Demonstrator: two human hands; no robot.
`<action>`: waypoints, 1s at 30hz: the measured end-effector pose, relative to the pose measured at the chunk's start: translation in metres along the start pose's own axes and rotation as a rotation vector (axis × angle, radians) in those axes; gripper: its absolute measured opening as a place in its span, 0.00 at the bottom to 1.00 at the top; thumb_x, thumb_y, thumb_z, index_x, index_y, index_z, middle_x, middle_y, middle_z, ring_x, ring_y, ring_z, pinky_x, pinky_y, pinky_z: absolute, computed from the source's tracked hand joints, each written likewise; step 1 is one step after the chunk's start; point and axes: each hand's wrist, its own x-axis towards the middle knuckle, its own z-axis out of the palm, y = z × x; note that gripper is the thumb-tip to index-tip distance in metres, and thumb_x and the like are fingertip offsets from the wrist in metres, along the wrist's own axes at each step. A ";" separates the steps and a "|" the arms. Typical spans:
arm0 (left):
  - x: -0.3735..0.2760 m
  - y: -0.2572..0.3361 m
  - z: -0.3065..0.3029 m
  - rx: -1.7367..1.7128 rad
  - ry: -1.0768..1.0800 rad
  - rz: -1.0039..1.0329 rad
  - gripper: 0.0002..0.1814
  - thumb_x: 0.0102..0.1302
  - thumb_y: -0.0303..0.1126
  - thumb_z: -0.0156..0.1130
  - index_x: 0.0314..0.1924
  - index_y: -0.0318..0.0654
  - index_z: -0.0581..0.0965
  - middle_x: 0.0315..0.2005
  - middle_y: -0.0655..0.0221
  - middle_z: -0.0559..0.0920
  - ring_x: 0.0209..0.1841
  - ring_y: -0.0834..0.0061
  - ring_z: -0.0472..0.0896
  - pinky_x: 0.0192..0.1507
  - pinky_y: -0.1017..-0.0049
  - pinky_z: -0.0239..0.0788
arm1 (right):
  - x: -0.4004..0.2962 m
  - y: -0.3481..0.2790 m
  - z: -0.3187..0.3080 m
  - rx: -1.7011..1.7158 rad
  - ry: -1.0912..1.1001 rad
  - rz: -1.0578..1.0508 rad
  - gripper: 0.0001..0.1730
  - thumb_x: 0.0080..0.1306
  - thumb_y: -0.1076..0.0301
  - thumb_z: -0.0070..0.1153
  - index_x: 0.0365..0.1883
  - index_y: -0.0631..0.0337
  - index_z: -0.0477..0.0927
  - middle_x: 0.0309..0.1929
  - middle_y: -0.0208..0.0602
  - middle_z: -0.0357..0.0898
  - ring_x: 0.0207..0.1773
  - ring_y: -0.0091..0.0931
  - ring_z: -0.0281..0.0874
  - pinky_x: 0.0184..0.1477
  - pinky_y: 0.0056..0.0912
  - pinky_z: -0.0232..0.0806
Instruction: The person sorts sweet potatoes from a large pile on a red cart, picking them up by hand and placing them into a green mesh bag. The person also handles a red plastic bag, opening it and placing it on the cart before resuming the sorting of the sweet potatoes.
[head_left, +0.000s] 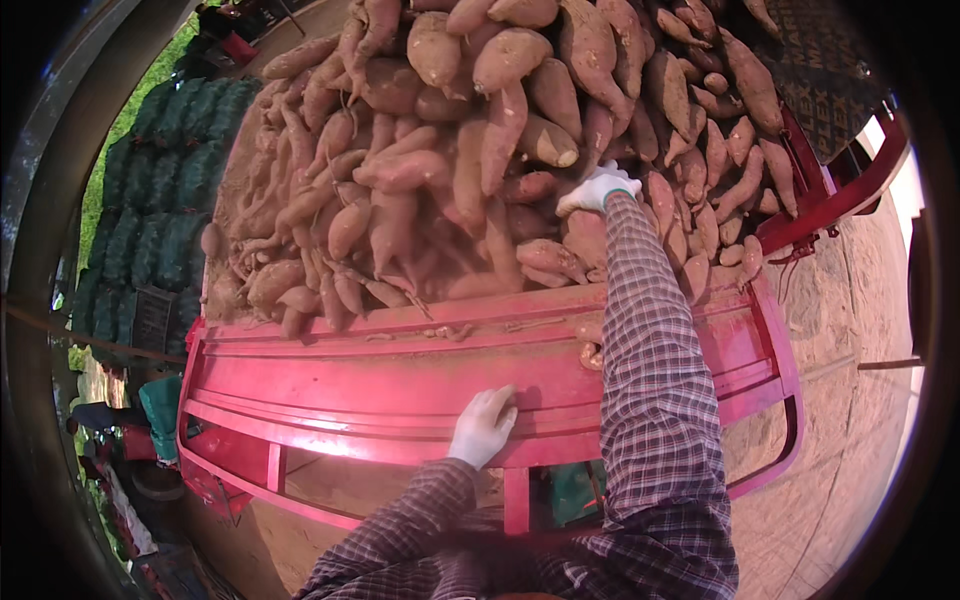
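Note:
A large heap of soil-dusted sweet potatoes fills the bed of a red metal cart. My right hand, in a white glove, reaches into the heap and touches sweet potatoes; its fingers are partly hidden, so a grip cannot be told. Nearer my body, my left hand, also gloved in white, rests at the red tailgate panel with its fingers curled and no sweet potato in it. A few small roots lie on the panel beside my right sleeve.
Stacked green mesh sacks stand at the left. Below them is a person in dark clothing near a green cloth or sack. A curved red metal bar juts out at the right, above bare ground. A rail frame edges the cart near me.

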 end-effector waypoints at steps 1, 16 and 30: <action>0.004 0.000 0.000 0.013 -0.003 0.056 0.19 0.69 0.32 0.63 0.59 0.37 0.77 0.43 0.57 0.83 0.49 0.53 0.80 0.52 0.60 0.74 | -0.008 0.015 -0.012 0.062 0.017 0.010 0.65 0.40 0.35 0.74 0.78 0.42 0.65 0.78 0.44 0.60 0.79 0.43 0.60 0.71 0.59 0.60; -0.002 -0.011 0.007 0.004 -0.030 0.088 0.22 0.69 0.38 0.62 0.60 0.38 0.78 0.50 0.56 0.83 0.57 0.55 0.79 0.60 0.60 0.72 | -0.207 0.045 0.128 0.632 0.720 -0.253 0.39 0.39 0.42 0.80 0.47 0.58 0.88 0.74 0.60 0.54 0.77 0.51 0.52 0.74 0.52 0.54; 0.009 -0.049 0.040 0.018 0.031 0.242 0.20 0.66 0.40 0.63 0.57 0.44 0.81 0.52 0.58 0.84 0.55 0.54 0.80 0.58 0.58 0.72 | -0.647 0.114 0.292 0.782 1.058 0.463 0.29 0.40 0.63 0.78 0.42 0.64 0.87 0.58 0.47 0.67 0.61 0.40 0.68 0.63 0.41 0.65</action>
